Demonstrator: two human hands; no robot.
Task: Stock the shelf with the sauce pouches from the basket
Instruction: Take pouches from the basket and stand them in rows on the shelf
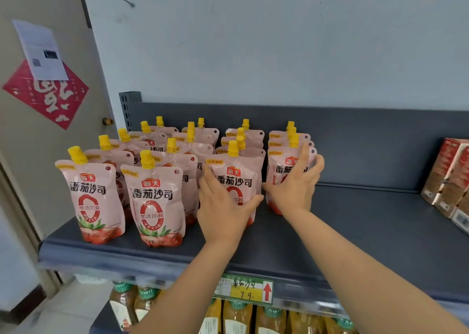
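Observation:
Several pink sauce pouches with yellow caps stand upright in rows on the dark grey shelf [355,232]. My left hand [223,206] grips the front pouch of the third row [238,178], fingers along its left side and thumb on its face. My right hand [294,186] holds the front pouch of the rightmost row [281,168], fingers curled round its right edge. Two other front pouches, the leftmost one [91,196] and its neighbour [154,201], stand untouched. The basket is out of view.
Red-brown cartons [449,178] stand at the shelf's right end, with bare shelf between them and the pouches. A yellow price tag [243,289] hangs on the shelf's front rail. Bottles [236,318] fill the shelf below. A door with a red paper sign [48,95] is at left.

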